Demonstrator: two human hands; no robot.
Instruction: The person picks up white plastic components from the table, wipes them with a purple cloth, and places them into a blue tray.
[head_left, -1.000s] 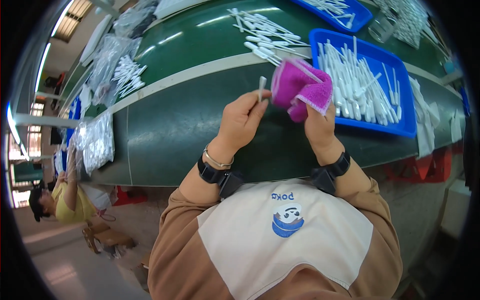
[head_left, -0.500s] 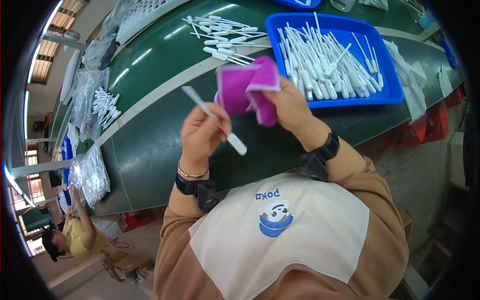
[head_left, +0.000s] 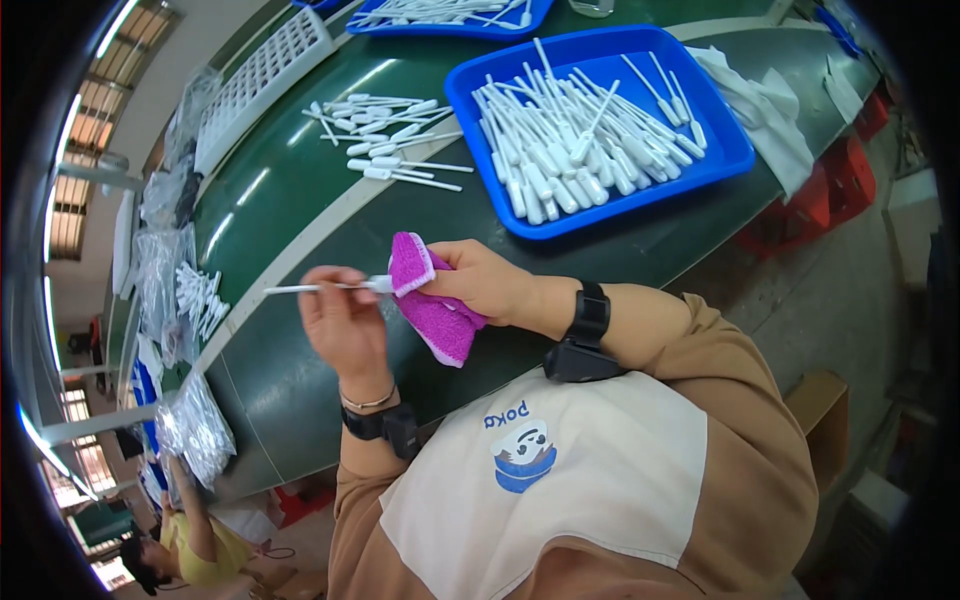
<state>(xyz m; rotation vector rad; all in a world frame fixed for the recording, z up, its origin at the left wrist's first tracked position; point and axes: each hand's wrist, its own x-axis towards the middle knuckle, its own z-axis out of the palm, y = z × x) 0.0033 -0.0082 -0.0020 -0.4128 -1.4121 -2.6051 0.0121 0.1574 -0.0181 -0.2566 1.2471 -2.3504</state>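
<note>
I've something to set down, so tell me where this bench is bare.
Bare bench lies between the clear plastic bag and the left hand, and between the nearer blue tray and the right forearm. Crowded: that tray, heaped with white droppers, and the area to its left, where loose droppers lie.

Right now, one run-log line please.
left hand: holds white dropper | right hand: holds magenta cloth at dropper's bulb end | blue tray: beyond right hand, piled droppers | loose droppers: left of tray
</note>
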